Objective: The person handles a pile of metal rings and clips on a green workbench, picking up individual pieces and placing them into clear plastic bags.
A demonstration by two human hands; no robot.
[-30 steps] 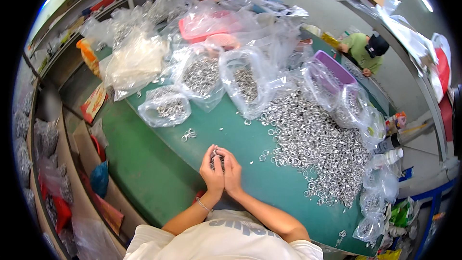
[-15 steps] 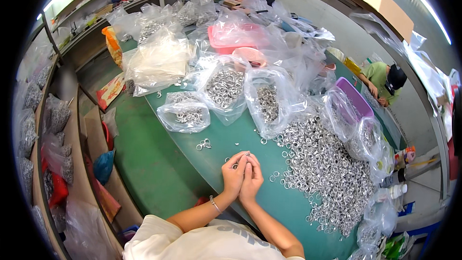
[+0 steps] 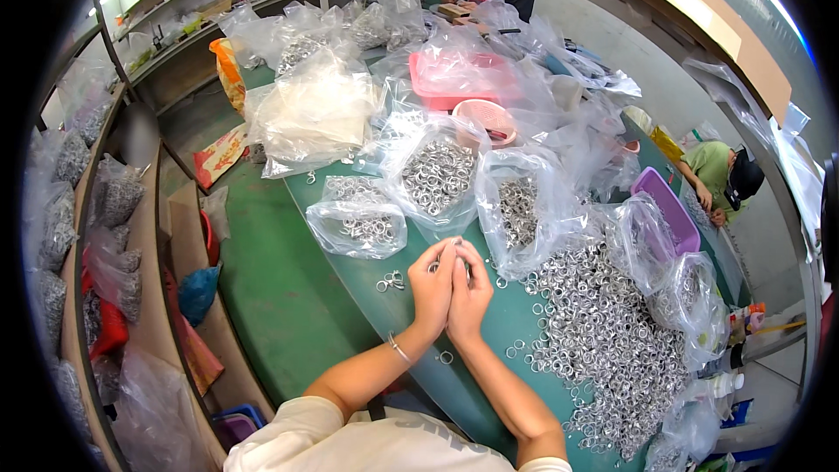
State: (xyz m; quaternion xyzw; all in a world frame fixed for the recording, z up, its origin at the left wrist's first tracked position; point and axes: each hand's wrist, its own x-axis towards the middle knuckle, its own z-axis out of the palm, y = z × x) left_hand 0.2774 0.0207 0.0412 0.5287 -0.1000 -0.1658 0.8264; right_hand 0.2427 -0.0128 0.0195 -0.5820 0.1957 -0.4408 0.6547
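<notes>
My left hand (image 3: 428,293) and my right hand (image 3: 470,295) are pressed together above the green table, fingers curled inward and fingertips meeting. Bits of silver rings (image 3: 434,267) show in the fingers of the left hand. Something small and silvery is at the fingertips, partly hidden, where the right hand's fingers close too. Just beyond the hands stands an open clear plastic bag of silver rings (image 3: 439,177). A few loose rings (image 3: 391,281) lie left of the hands, and a single ring (image 3: 446,357) lies near my wrists.
A large heap of silver rings (image 3: 603,350) spreads over the right side of the table (image 3: 350,284). More open bags of rings (image 3: 517,214) stand behind, with a pink basket (image 3: 437,79) and a purple basket (image 3: 669,210). Two people work farther off. Shelves with bagged parts line the left.
Both hands, still together, have moved away from my body toward the open bags. The whole view has shifted slightly, and a single ring now shows on the table near my wrists.
</notes>
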